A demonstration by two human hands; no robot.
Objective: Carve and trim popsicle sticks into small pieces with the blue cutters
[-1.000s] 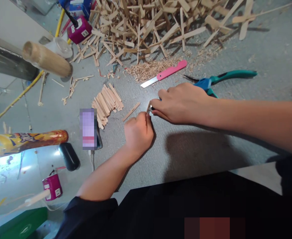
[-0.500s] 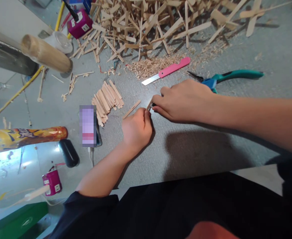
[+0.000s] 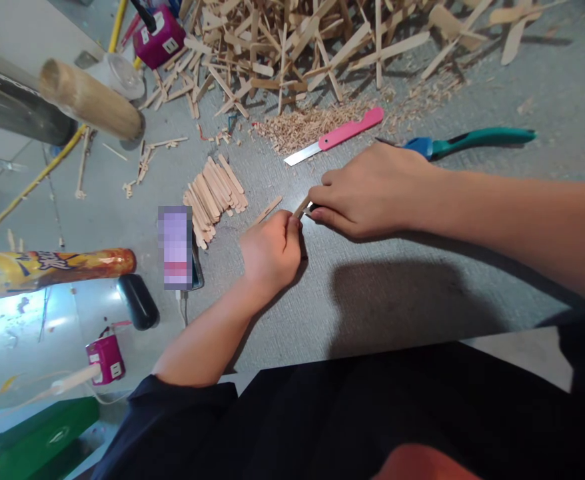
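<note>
The wooden stick (image 3: 300,207) between my hands lies above the grey tabletop (image 3: 302,333), its long axis slanting away from me and to the right, from my left thumb towards my right fingers. Compared with the first frame, it leans over further to the right, and my left hand (image 3: 271,251) now covers the near end of the loose stick (image 3: 270,208), which showed whole then. My right hand (image 3: 367,193) hides more of the teal-handled pliers (image 3: 482,139) too.

I have my left fist closed tight, thumb pressed on the stick's near end. My right grip is narrow, thumb and forefinger pinching a small tool (image 3: 311,209) with a dark part and a glint of metal (mostly buried in my fingers, so I can't make out its shape). Its metal sits right by the stick; whether it touches, I can't tell.

Beyond my hands lies the pink-handled knife (image 3: 350,131), beside a heap of shavings (image 3: 302,127), and to the left is a row of sticks (image 3: 212,197).
</note>
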